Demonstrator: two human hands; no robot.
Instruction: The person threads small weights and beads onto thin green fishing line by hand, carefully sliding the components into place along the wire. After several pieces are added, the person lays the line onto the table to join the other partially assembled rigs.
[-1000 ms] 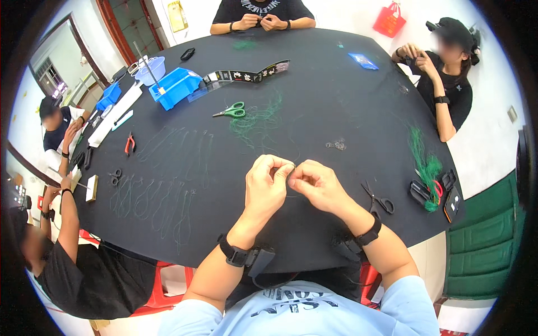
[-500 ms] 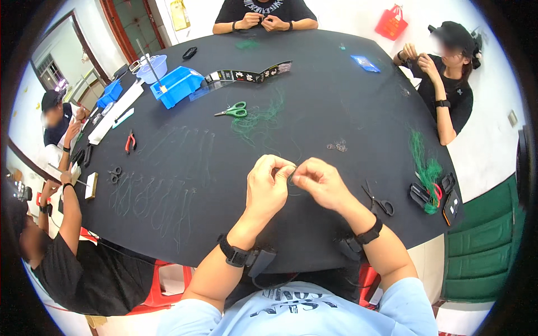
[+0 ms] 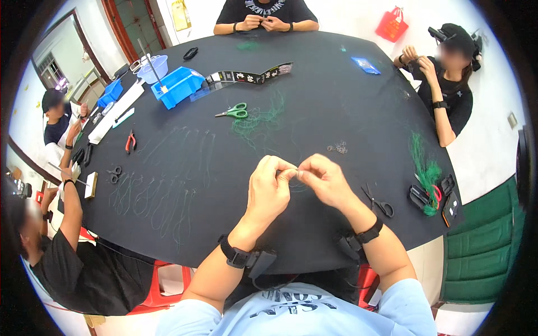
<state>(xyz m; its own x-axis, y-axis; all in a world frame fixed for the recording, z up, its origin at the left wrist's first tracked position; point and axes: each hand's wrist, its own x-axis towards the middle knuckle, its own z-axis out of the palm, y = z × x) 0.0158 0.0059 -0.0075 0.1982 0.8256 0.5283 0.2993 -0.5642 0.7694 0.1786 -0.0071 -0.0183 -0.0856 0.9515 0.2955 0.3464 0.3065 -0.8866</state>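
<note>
My left hand (image 3: pixel 270 187) and my right hand (image 3: pixel 326 182) meet over the near middle of the black table. Both are closed, thumb against forefinger, their tips touching around a thin line (image 3: pixel 301 189) that curves faintly from beneath them. Whatever else is pinched there is too small to make out. Just beyond my right hand lies a small pile of metal pieces (image 3: pixel 338 147), possibly hooks. Black scissors (image 3: pixel 381 204) rest right of my right wrist. Further off, green-handled scissors (image 3: pixel 240 111) lie against a tangle of green line (image 3: pixel 260 126).
Looped lengths of line (image 3: pixel 151 196) are laid out on the left, near red-handled pliers (image 3: pixel 130 142) and small dark scissors (image 3: pixel 115 175). A blue bin (image 3: pixel 178 87) stands at the far left. Green strands (image 3: pixel 430 171) lie at right. Other people sit around the table.
My fingertips have come together, my right hand shifting slightly right and its pinch tightening against the left. The tools on the table stay in place.
</note>
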